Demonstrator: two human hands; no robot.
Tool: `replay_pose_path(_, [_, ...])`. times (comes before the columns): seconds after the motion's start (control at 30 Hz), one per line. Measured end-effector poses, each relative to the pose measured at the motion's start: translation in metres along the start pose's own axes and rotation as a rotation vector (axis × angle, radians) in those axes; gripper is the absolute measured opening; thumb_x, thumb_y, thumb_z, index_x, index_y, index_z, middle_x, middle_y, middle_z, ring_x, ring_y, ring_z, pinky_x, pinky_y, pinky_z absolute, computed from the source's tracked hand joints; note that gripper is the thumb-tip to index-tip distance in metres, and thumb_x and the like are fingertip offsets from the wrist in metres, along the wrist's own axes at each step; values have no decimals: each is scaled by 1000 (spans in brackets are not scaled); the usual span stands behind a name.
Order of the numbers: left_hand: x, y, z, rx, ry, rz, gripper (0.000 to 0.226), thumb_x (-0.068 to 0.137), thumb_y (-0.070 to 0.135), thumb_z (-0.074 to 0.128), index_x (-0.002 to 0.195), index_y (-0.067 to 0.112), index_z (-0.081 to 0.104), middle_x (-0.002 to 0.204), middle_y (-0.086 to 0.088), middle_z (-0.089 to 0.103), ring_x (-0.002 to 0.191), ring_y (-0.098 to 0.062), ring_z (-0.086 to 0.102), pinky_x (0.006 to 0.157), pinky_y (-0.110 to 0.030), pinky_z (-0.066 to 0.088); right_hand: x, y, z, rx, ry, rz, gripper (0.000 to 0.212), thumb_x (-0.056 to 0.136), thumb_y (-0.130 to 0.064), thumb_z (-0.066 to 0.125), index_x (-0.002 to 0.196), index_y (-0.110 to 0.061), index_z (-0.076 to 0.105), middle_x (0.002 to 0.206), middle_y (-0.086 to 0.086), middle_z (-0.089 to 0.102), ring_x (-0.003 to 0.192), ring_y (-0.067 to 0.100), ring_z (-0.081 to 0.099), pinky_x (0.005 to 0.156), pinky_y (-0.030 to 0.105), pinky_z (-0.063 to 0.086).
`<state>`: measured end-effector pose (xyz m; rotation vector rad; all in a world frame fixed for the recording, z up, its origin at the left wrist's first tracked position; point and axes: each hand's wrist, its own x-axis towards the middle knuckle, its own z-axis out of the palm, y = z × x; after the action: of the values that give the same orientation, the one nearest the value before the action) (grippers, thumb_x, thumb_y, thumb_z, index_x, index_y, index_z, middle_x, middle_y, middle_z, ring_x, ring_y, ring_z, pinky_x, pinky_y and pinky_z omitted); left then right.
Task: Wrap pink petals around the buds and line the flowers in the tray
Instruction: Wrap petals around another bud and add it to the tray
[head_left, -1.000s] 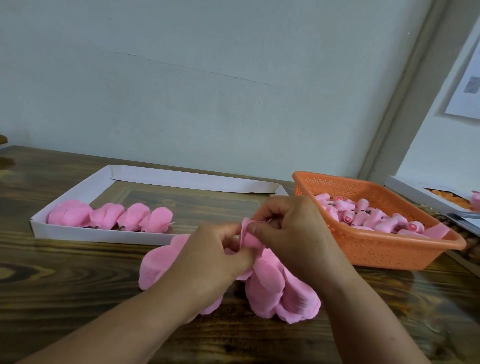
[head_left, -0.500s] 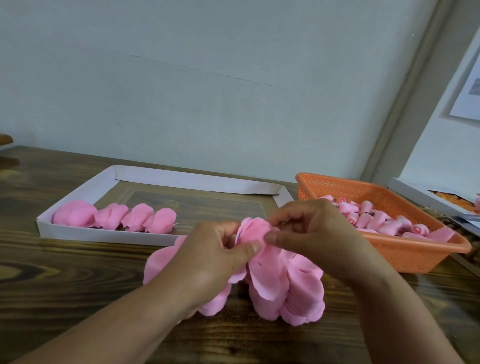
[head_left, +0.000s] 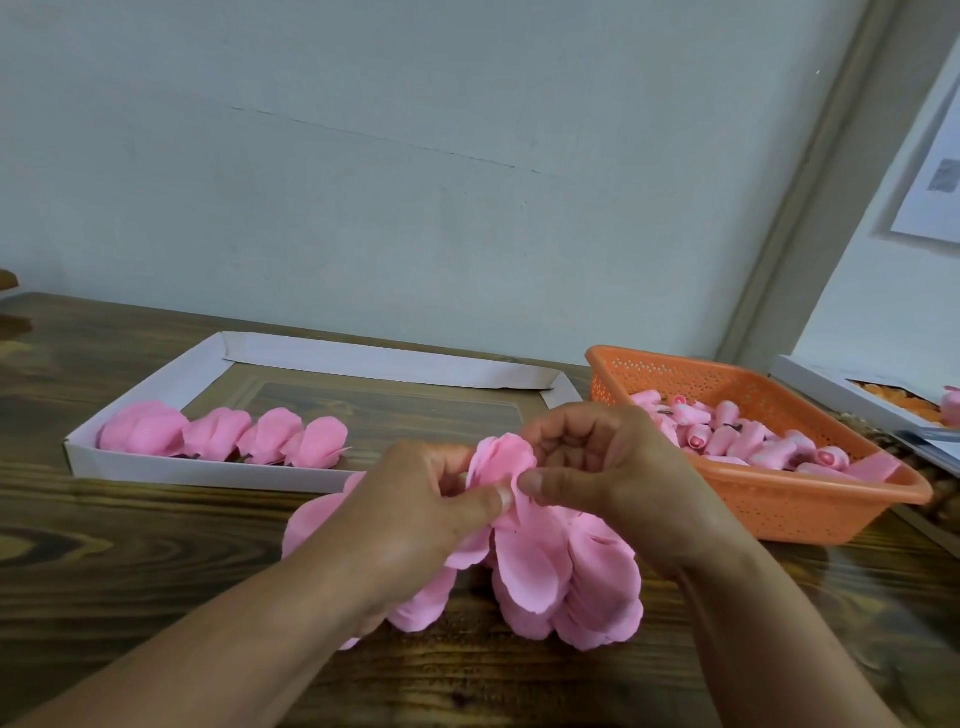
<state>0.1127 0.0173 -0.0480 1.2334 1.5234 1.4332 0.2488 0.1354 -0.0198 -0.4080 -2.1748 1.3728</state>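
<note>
Left hand (head_left: 426, 512): thumb and fingers pinch the pink flower (head_left: 501, 462) being wrapped.
Right hand (head_left: 608, 478): thumb presses the petal's edge, fingers curled behind it.
Loose petals (head_left: 571, 577): heaped on the counter (head_left: 130, 561) (directly under both hands).
White tray (head_left: 208, 475): four finished flowers (head_left: 223, 434) lined along its near wall.
Orange basket (head_left: 810, 514): holds rolled buds (head_left: 737, 436).
</note>
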Motion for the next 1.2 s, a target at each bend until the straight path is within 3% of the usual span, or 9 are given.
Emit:
replay_pose_path(0.13, [0, 3, -3, 43, -49, 5, 22, 91, 20, 62, 71, 22, 72, 55, 8, 58, 55, -3, 50, 55, -12, 41, -1, 1, 0, -44, 21, -20, 13, 74, 7, 72, 75, -4, 66, 80, 34, 60, 69, 28, 55, 67, 41, 45])
replay_pose_path(0.3, [0, 8, -7, 49, -142, -48, 17, 91, 16, 62, 79, 19, 73, 65, 7, 68, 62, 2, 58, 59, -7, 43, -2, 0, 2, -93, -42, -124, 13, 73, 11, 71, 77, -1, 67, 72, 5, 59, 63, 16, 50, 59, 26, 43])
replay_pose_path(0.47, [-1, 8, -8, 37, -215, -106, 32, 90, 9, 63, 62, 23, 70, 53, 13, 57, 49, 3, 51, 51, -7, 39, -3, -4, 5, -176, -90, -150, 16, 71, 10, 73, 71, -5, 68, 93, 0, 63, 65, 5, 51, 64, 25, 44])
replay_pose_path(0.57, [-1, 8, -8, 11, -223, -110, 27, 91, 7, 61, 70, 19, 70, 50, 14, 57, 47, 5, 51, 49, -6, 39, -3, -2, 7, -147, -82, -159, 15, 71, 10, 72, 70, -4, 67, 86, 0, 66, 69, 13, 56, 63, 24, 45])
replay_pose_path(0.67, [-1, 8, -7, -3, -194, -101, 19, 92, 8, 58, 76, 13, 67, 48, 14, 56, 45, 5, 50, 48, -5, 38, -3, 0, 8, -102, -8, -159, 19, 71, 11, 72, 69, -7, 67, 78, -1, 65, 69, 21, 57, 62, 30, 49])
replay_pose_path(0.77, [-1, 9, -5, -23, -137, -87, 18, 92, 11, 59, 80, 19, 69, 57, 10, 62, 51, -1, 53, 52, -9, 40, -2, 0, 12, -91, 79, -145, 21, 74, 11, 70, 70, -9, 65, 74, 16, 65, 67, 34, 58, 62, 44, 50])
replay_pose_path(0.9, [0, 3, 1, -10, 11, -52, 16, 90, 17, 63, 105, 22, 65, 84, -2, 76, 80, -14, 72, 75, -26, 54, -1, -1, 18, -106, 173, -95, 24, 76, 9, 70, 76, -14, 61, 64, 5, 61, 59, 18, 56, 58, 31, 49])
replay_pose_path(1.03, [-1, 2, 5, 6, 66, -36, 16, 90, 14, 63, 103, 23, 68, 86, -3, 76, 86, -21, 72, 82, -39, 57, 0, -4, 21, -65, 151, 4, 22, 79, 7, 67, 89, -12, 66, 67, -1, 63, 56, 7, 58, 56, 20, 50])
replay_pose_path(1.2, [0, 0, 6, 51, 149, 26, 17, 91, 17, 62, 94, 28, 75, 83, 9, 75, 82, -7, 71, 64, -18, 53, 0, -4, 28, -81, 233, -32, 15, 80, 7, 64, 79, -7, 69, 55, 0, 62, 50, 11, 54, 52, 28, 47])
